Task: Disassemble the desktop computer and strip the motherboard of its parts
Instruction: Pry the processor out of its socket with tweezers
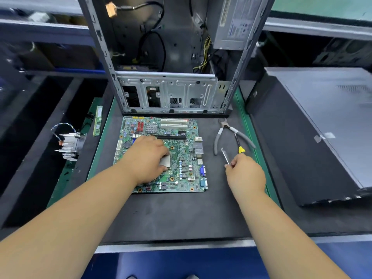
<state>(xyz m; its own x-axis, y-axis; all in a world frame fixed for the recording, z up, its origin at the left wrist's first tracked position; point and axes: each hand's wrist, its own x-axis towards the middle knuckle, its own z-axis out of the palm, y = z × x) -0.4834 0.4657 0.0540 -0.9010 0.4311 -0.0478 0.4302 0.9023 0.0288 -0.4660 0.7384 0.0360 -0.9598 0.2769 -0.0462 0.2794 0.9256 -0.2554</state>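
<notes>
Dark table [181, 214] — motherboard [181, 158] flat; left hand [147, 158] fingers curled on its square CPU [165, 162] (directly beneath), right hand [244, 174] pinching a thin metal piece [225, 157] beside.

The flat green printed motherboard [177, 158] is speckled with red connectors, white slots and a blue port, sitting on a dark grey foam mat [173, 214] with green edging. The grey-handled metal pliers [227, 135] lie near a yellow-and-black-handled screwdriver [240, 148], and the bare silver steel computer case [171, 93] has yellow wires inside.
</notes>
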